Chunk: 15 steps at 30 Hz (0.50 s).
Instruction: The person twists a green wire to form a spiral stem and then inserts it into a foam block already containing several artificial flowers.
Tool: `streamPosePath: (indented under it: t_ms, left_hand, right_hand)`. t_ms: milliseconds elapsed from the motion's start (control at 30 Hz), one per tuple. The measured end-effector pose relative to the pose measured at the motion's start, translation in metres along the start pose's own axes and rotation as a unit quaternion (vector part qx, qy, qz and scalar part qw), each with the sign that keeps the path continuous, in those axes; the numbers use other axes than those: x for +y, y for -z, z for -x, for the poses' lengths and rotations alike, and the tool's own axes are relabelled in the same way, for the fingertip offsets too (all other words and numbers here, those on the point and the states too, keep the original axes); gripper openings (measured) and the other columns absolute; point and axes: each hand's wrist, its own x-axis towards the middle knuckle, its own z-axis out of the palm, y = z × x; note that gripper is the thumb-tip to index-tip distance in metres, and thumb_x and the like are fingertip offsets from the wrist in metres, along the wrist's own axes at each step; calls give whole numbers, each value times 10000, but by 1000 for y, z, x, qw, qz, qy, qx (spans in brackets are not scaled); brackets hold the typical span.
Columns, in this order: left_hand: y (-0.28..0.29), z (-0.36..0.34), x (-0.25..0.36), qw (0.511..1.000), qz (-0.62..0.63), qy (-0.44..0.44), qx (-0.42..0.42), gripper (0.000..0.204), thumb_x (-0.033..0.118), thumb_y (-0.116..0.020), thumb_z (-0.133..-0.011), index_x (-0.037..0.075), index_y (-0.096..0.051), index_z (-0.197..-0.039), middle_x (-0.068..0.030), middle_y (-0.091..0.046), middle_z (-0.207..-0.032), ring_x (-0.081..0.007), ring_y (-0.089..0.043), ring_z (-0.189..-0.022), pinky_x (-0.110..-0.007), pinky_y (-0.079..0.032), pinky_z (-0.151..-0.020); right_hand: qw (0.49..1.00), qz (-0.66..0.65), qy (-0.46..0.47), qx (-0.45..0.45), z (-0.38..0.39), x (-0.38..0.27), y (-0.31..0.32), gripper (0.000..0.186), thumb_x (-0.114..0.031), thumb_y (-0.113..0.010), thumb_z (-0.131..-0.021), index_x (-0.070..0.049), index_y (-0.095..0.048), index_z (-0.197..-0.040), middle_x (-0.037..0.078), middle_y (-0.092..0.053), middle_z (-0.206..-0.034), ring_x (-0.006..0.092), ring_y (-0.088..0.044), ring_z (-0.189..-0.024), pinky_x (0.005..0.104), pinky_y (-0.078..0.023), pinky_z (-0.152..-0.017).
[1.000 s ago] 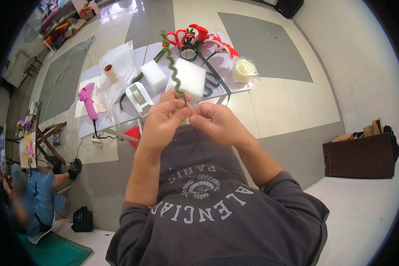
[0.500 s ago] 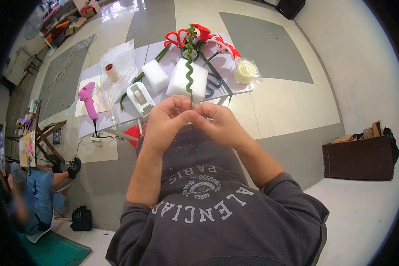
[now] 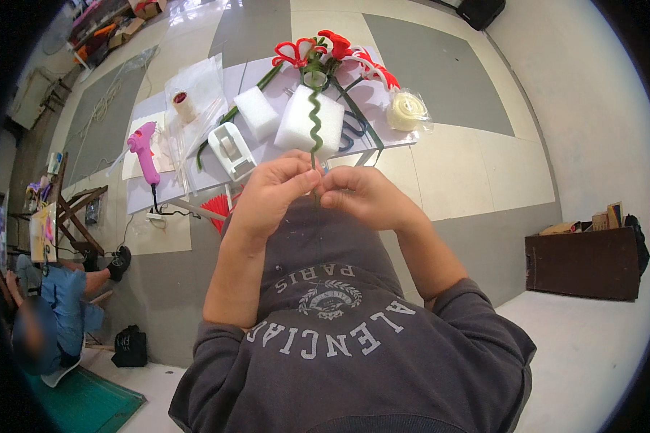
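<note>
On the near side of the foam block [image 3: 291,124], the left hand [image 3: 273,192] pinches a green stem [image 3: 315,124] — the right hand [image 3: 372,196] curls nearly closed beside it, gripping what, I can't tell.

Foam block [image 3: 296,119] ahead — clear (rightward).

On the dark grey shirt [image 3: 368,372], lower centre of the frame, we distinguish pale capitals in a short upper line [image 3: 315,277], a round wreath-like emblem [image 3: 330,299] with small central marks, and a larger arched line [image 3: 343,344]. Pale marks on the black bag [image 3: 131,350], lower left, we cannot read.
</note>
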Motion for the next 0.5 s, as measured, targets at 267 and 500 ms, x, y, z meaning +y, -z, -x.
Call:
streamPosePath:
  t_ms: [267, 500]
  left_hand:
    - [1, 0, -2, 1000, -16, -11, 21, 129, 77, -568, -835, -27, -616, -777, -6, -524, -820, -83, -466, -775, -222, -360, -706]
    - [1, 2, 0, 987, -148, -48, 46, 122, 73, -575, -827, -32, -584, -766, -20, -530, -791, -81, -461, -720, -223, -365, -645]
  right_hand:
    - [996, 72, -43, -11, 1, -3, 1, 183, -167, -601, -849, 4, -590, -912, 34, -594, -753, 90, -508, -705, 254, -432, -650]
    - [994, 24, -99, -28, 0, -9, 7, 197, -196, -629, -832, 0, -617, -852, 17, -609, -732, 77, -526, -696, 244, -442, -644]
